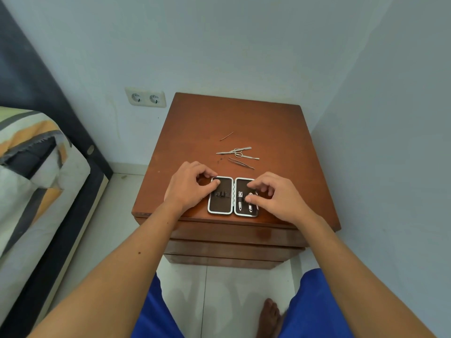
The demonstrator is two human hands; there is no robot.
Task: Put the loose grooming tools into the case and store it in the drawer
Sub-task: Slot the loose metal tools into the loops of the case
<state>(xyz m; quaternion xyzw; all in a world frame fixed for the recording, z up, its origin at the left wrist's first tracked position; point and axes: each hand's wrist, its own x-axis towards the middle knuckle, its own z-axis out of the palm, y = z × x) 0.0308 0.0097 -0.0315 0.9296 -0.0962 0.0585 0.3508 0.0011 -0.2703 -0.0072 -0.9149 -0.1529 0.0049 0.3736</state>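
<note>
Case: the case (220,195) lies open flat near the front edge of the surface (275,132), its two dark-lined halves side by side with the hinge between them.
Left half: holds only a row of small loops across its middle.
Right half: two metal tools (240,200) sit upright in it, strapped under a band.
Left hand: the left hand (189,185) rests at the case's left rim, fingers curled, thumb tip pressed on the upper left corner of the lining.
Right hand: the right hand (277,196) lies over the right half, fingers bent, thumb and forefinger tips touching the lining and a tool there; whether it pinches anything I cannot tell.
Loose tools: scissors (233,151), a thin pusher (249,156) and tweezers (240,163) lie close together just behind the case, toward the middle.
Thin pin: a slim pin (226,136) lies alone farther back.
Drawers: closed drawer fronts (234,234) show below the front edge.
Surroundings: a wall socket (145,97) behind left, a bed (31,172) at left.
</note>
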